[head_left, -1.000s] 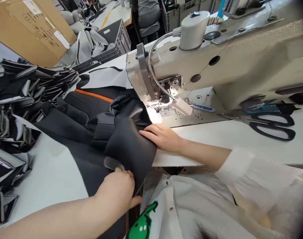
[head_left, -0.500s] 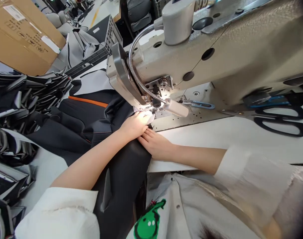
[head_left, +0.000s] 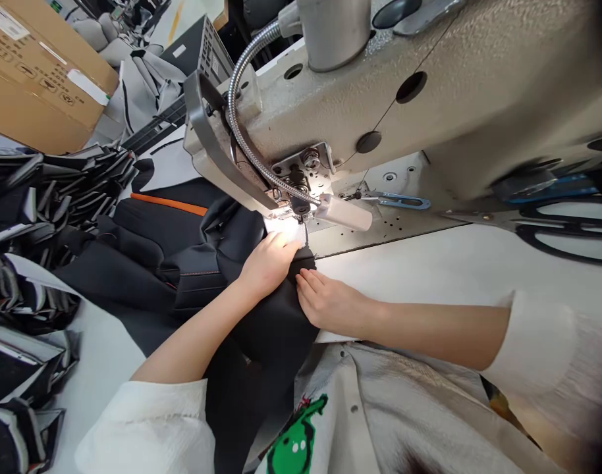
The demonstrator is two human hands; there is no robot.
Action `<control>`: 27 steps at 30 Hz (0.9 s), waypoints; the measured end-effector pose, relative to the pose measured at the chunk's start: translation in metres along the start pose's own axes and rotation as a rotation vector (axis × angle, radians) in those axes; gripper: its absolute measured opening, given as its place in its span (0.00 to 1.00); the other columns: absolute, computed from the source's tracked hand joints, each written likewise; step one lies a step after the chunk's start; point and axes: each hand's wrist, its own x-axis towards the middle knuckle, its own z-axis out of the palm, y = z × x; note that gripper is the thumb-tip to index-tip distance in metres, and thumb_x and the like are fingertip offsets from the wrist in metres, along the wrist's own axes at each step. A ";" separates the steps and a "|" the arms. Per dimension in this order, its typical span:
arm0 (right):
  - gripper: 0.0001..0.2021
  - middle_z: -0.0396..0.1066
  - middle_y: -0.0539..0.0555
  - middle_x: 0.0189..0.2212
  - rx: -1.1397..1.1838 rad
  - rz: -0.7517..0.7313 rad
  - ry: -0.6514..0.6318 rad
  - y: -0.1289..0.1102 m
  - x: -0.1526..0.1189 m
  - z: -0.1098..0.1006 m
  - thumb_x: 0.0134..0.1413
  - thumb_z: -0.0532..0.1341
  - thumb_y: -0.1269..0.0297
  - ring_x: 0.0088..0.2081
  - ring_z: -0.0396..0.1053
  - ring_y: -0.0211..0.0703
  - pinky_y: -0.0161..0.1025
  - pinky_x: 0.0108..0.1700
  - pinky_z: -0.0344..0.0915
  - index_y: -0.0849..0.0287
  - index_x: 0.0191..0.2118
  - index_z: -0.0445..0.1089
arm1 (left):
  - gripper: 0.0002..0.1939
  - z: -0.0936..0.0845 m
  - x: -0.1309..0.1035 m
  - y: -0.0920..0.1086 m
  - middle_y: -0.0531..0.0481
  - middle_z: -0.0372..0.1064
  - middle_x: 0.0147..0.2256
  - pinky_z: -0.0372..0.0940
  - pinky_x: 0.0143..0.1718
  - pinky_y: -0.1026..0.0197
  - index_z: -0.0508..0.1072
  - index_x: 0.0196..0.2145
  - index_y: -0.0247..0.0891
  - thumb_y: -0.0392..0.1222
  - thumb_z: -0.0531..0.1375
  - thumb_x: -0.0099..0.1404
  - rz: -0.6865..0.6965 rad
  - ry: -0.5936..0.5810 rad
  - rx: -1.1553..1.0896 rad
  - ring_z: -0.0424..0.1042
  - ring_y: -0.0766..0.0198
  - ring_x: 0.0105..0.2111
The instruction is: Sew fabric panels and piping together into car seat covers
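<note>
Here's the left hand [head_left: 267, 266], bunched right up at the needle area [head_left: 301, 205], thumb and fingers grasping the edge of the black stitched cover [head_left: 197, 283] beside a brightly lit white piece [head_left: 288, 230]. The right hand [head_left: 333, 304] comes in just behind, fingertips on the cover's near edge; its thumb is hidden, so I can't tell whether it pinches or merely presses. This looks like guiding work, and the tidy way is a light touch: left fingers flat, layers even, and well clear of that needle, because they sit awfully near! The right does best squaring the edge without tugging. Look outward now: the cover bunches under the left forearm, its orange strip [head_left: 170, 203] far off to the left and its near end hanging over the table [head_left: 404, 270] edge. That weight could drag, I reckon, so slack near the hands would help. The lamp [head_left: 348, 214] lights the spot nicely, while blue snips [head_left: 404, 201] and black-handled scissors [head_left: 568, 226] lie off to the right.
</note>
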 end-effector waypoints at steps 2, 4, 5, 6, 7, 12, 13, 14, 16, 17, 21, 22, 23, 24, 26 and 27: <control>0.15 0.71 0.73 0.45 0.007 0.024 0.015 -0.002 0.000 0.004 0.56 0.54 0.76 0.46 0.71 0.57 0.49 0.48 0.68 0.79 0.45 0.71 | 0.17 -0.002 0.000 0.002 0.43 0.67 0.36 0.65 0.42 0.57 0.72 0.48 0.36 0.34 0.48 0.68 -0.002 -0.019 -0.008 0.65 0.56 0.42; 0.15 0.70 0.74 0.45 0.025 0.036 0.025 -0.002 0.001 0.007 0.56 0.54 0.76 0.47 0.71 0.56 0.49 0.49 0.68 0.79 0.46 0.71 | 0.16 -0.003 0.002 0.003 0.42 0.67 0.36 0.65 0.43 0.57 0.72 0.47 0.36 0.33 0.48 0.68 -0.010 -0.025 -0.024 0.65 0.56 0.42; 0.15 0.70 0.74 0.45 0.033 0.042 0.028 -0.001 0.001 0.007 0.56 0.54 0.76 0.47 0.71 0.56 0.49 0.50 0.68 0.79 0.46 0.71 | 0.16 -0.003 0.003 0.003 0.42 0.67 0.37 0.65 0.43 0.57 0.72 0.46 0.36 0.33 0.48 0.68 -0.018 -0.023 -0.033 0.66 0.56 0.43; 0.15 0.70 0.74 0.45 0.038 0.045 0.032 0.002 0.001 0.008 0.56 0.54 0.76 0.47 0.71 0.56 0.50 0.50 0.68 0.79 0.46 0.71 | 0.16 -0.002 0.005 0.003 0.42 0.67 0.37 0.65 0.44 0.57 0.72 0.46 0.35 0.33 0.48 0.67 -0.026 -0.015 -0.038 0.66 0.56 0.43; 0.15 0.70 0.74 0.45 0.039 0.045 0.032 0.006 0.001 0.008 0.56 0.54 0.77 0.47 0.71 0.56 0.50 0.50 0.68 0.79 0.46 0.71 | 0.16 0.000 0.008 0.002 0.42 0.68 0.38 0.65 0.45 0.57 0.72 0.46 0.35 0.32 0.48 0.67 -0.029 -0.002 -0.041 0.66 0.56 0.44; 0.15 0.71 0.72 0.44 0.027 0.014 0.018 0.031 0.004 0.014 0.56 0.53 0.77 0.47 0.71 0.55 0.48 0.51 0.67 0.77 0.44 0.72 | 0.16 0.012 0.027 -0.010 0.42 0.70 0.44 0.62 0.54 0.53 0.72 0.46 0.33 0.31 0.48 0.67 0.040 0.121 -0.049 0.66 0.55 0.50; 0.15 0.71 0.72 0.44 0.028 0.017 0.014 0.036 0.005 0.017 0.56 0.53 0.77 0.47 0.71 0.55 0.48 0.52 0.67 0.78 0.45 0.72 | 0.16 0.014 0.031 -0.013 0.42 0.71 0.44 0.61 0.55 0.53 0.72 0.46 0.32 0.31 0.48 0.67 0.066 0.134 -0.048 0.66 0.55 0.50; 0.15 0.71 0.72 0.45 0.033 0.021 0.005 0.040 0.005 0.019 0.56 0.53 0.77 0.48 0.70 0.56 0.49 0.53 0.66 0.78 0.45 0.72 | 0.16 0.015 0.035 -0.015 0.42 0.71 0.44 0.60 0.55 0.53 0.72 0.46 0.32 0.31 0.48 0.67 0.093 0.139 -0.044 0.67 0.56 0.50; 0.16 0.69 0.73 0.47 0.057 0.038 -0.015 0.045 0.004 0.022 0.57 0.52 0.76 0.50 0.68 0.56 0.49 0.54 0.65 0.79 0.47 0.70 | 0.16 0.015 0.039 -0.017 0.42 0.72 0.43 0.60 0.55 0.54 0.72 0.45 0.31 0.31 0.47 0.67 0.145 0.133 -0.035 0.69 0.57 0.48; 0.17 0.69 0.72 0.48 0.080 0.045 -0.019 0.047 0.003 0.022 0.58 0.51 0.76 0.51 0.67 0.55 0.50 0.55 0.64 0.79 0.48 0.69 | 0.16 0.014 0.039 -0.017 0.42 0.73 0.42 0.60 0.55 0.55 0.72 0.44 0.31 0.31 0.47 0.68 0.163 0.130 -0.029 0.69 0.58 0.47; 0.20 0.67 0.71 0.50 0.266 0.058 -0.011 0.045 -0.002 0.019 0.57 0.52 0.72 0.55 0.64 0.54 0.53 0.59 0.58 0.77 0.53 0.65 | 0.15 0.002 0.031 -0.013 0.41 0.74 0.41 0.63 0.48 0.52 0.73 0.42 0.32 0.31 0.48 0.67 0.036 0.171 0.060 0.70 0.54 0.44; 0.21 0.67 0.71 0.51 0.313 0.061 -0.012 0.042 -0.002 0.017 0.56 0.54 0.71 0.55 0.63 0.54 0.53 0.60 0.56 0.77 0.53 0.65 | 0.15 -0.002 0.028 -0.012 0.41 0.74 0.41 0.63 0.46 0.50 0.74 0.41 0.34 0.32 0.48 0.67 -0.014 0.189 0.092 0.70 0.53 0.43; 0.22 0.67 0.71 0.51 0.340 0.063 -0.014 0.039 -0.003 0.016 0.55 0.54 0.69 0.55 0.63 0.55 0.54 0.61 0.55 0.77 0.54 0.65 | 0.15 -0.004 0.025 -0.012 0.40 0.74 0.41 0.63 0.44 0.48 0.74 0.41 0.35 0.33 0.49 0.67 -0.052 0.206 0.120 0.70 0.51 0.42; 0.23 0.67 0.71 0.51 0.343 0.064 -0.017 0.036 -0.003 0.015 0.54 0.55 0.68 0.55 0.64 0.55 0.54 0.61 0.55 0.77 0.54 0.65 | 0.15 -0.006 0.022 -0.013 0.40 0.74 0.41 0.62 0.44 0.47 0.75 0.40 0.36 0.33 0.49 0.67 -0.071 0.218 0.136 0.70 0.50 0.42; 0.22 0.67 0.72 0.50 0.281 0.062 -0.016 0.030 -0.002 0.014 0.55 0.54 0.69 0.54 0.65 0.56 0.54 0.60 0.55 0.77 0.53 0.65 | 0.15 -0.006 0.019 -0.016 0.40 0.74 0.42 0.62 0.45 0.47 0.76 0.40 0.36 0.34 0.49 0.67 -0.057 0.230 0.128 0.70 0.50 0.43; 0.21 0.67 0.72 0.50 0.235 0.057 -0.014 0.027 -0.001 0.015 0.55 0.53 0.70 0.54 0.65 0.56 0.54 0.59 0.56 0.77 0.53 0.66 | 0.15 -0.004 0.019 -0.018 0.40 0.74 0.43 0.62 0.46 0.48 0.76 0.40 0.36 0.34 0.49 0.67 -0.030 0.229 0.105 0.70 0.51 0.44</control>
